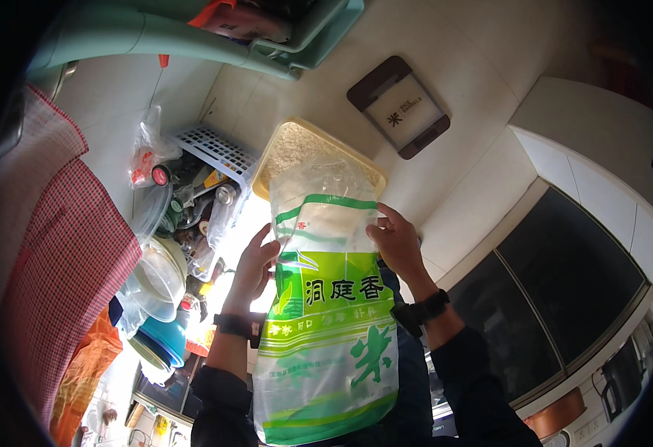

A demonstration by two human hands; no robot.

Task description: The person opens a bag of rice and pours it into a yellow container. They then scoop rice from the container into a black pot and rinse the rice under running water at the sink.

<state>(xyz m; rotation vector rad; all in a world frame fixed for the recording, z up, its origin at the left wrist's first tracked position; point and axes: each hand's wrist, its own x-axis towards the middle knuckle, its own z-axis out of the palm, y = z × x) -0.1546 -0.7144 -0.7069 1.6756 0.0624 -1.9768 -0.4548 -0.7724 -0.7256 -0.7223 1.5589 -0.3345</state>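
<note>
A large clear plastic rice bag [332,302] with green and white print is stretched between my two hands, and it looks flat and almost empty. My left hand [256,265] pinches its left edge near the upper part. Opposite, my right hand [399,240] grips the right edge between thumb and fingers. The bag's top end overlaps a yellow-rimmed rectangular container [282,142] of rice on the floor. Beyond it, a lid [399,106] with a dark brown frame and a see-through panel lies on the tiles.
At left stand a white plastic basket [215,145] of bottles and jars, stacked plastic bowls [162,274] and a red checked cloth [75,262]. A mint-green rack [192,42] spans the top left. Dark-panelled cabinet doors [566,274] stand at right.
</note>
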